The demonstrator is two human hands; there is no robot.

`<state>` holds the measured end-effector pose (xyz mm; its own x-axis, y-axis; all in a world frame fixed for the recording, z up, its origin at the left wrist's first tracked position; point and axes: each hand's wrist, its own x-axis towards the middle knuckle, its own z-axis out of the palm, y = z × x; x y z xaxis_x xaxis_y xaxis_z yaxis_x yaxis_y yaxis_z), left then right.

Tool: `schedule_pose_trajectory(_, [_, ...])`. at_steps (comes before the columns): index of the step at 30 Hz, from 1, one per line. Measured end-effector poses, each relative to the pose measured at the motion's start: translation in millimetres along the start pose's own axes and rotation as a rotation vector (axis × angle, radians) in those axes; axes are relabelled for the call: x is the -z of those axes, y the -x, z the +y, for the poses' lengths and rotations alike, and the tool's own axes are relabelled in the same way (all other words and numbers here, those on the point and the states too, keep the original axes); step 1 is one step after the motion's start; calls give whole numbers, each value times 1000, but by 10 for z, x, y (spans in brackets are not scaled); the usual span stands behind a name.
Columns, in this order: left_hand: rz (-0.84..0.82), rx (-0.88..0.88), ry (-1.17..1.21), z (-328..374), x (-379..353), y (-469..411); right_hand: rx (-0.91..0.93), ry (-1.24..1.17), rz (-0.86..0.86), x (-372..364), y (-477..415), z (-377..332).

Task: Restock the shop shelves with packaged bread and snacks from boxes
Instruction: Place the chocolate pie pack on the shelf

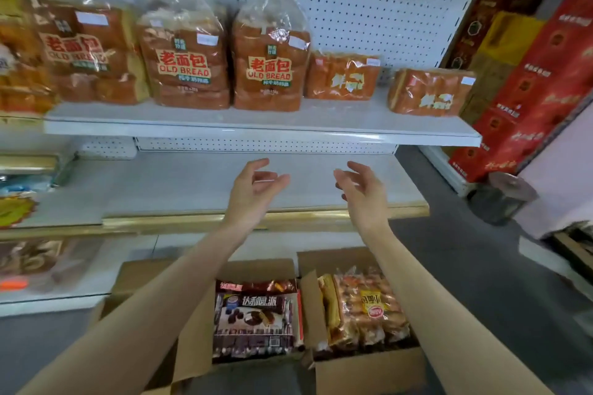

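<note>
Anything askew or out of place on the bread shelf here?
The rightmost small bread pack sits apart from the row on the upper shelf, turned at an angle near its right end. The Old Bread bags stand upright; nothing looks spilled.

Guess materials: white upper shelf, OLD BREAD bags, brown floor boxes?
White upper shelf: likely painted sheet metal, semi-gloss; thin folded lip, glare.
Clear OLD BREAD bags: thin glossy plastic film; crinkles, loaf visible through.
Brown open boxes: probably cardboard, matte; creased flaps.

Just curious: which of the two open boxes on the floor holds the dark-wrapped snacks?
The left box: it holds dark brown packs, while the right box holds golden bread rolls.
</note>
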<state>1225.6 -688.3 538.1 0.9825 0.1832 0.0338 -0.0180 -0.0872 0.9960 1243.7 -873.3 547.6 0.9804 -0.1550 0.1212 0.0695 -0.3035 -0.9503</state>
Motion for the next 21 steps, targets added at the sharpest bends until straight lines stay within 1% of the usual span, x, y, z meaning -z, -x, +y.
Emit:
schedule_pose_trajectory(7, [77, 213, -66, -1009, 160, -551, -146, 66, -138, -705, -528, 941])
schedule_pose_trajectory(10, [78, 306, -110, -1444, 161, -698, -212, 98, -184, -951, -650, 1412])
schedule_pose_trajectory(15, [89, 416, -171, -2230, 143, -817, -327, 135, -264, -1299, -765, 2225])
schedule_pose_trajectory(17, [103, 480, -180, -2596, 133, -839, -389, 141, -299, -1432, -768, 2625])
schedule_pose_trajectory(21, [141, 616, -191, -3371, 117, -840, -446, 196, -371, -1615, -683, 3378])
